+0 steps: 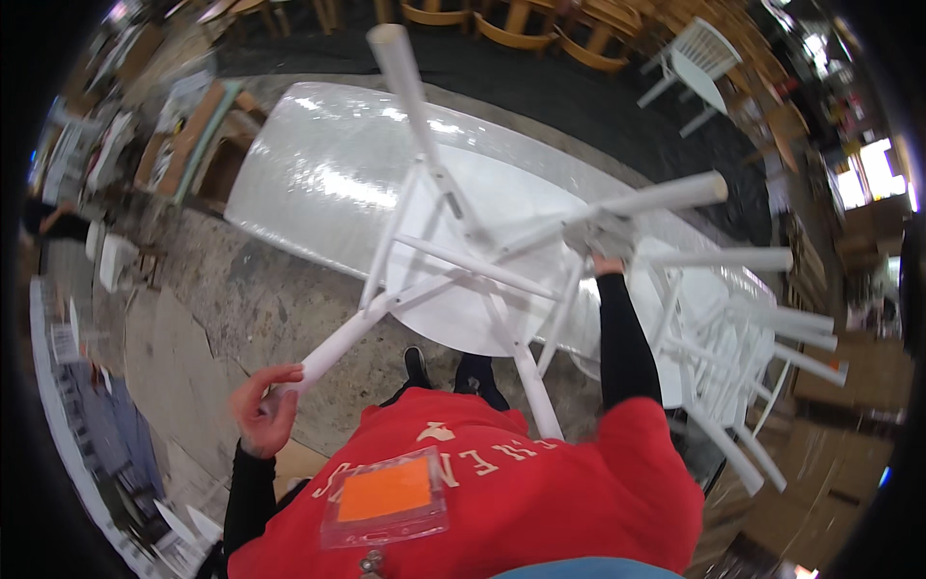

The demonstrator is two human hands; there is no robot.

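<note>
A white round-seated chair (540, 309) lies upside down on a plastic-wrapped table (318, 164), its legs pointing up and outward. My left hand (265, 410), bare, is curled round the end of the near-left leg (338, 347). Across the chair, my right hand (607, 263) is at the base of the far-right leg (670, 195). Crumpled grey cloth (596, 234) covers most of its fingers and rests against that leg. Thin white rungs join the legs above the underside of the seat.
More upturned white chairs (714, 338) crowd the right side, close to my right arm. Cardboard boxes (810, 463) stand beyond them. Another white chair (696, 72) stands upright at the far right, near wooden chairs (521, 24). An open wooden crate (217, 159) sits left of the table.
</note>
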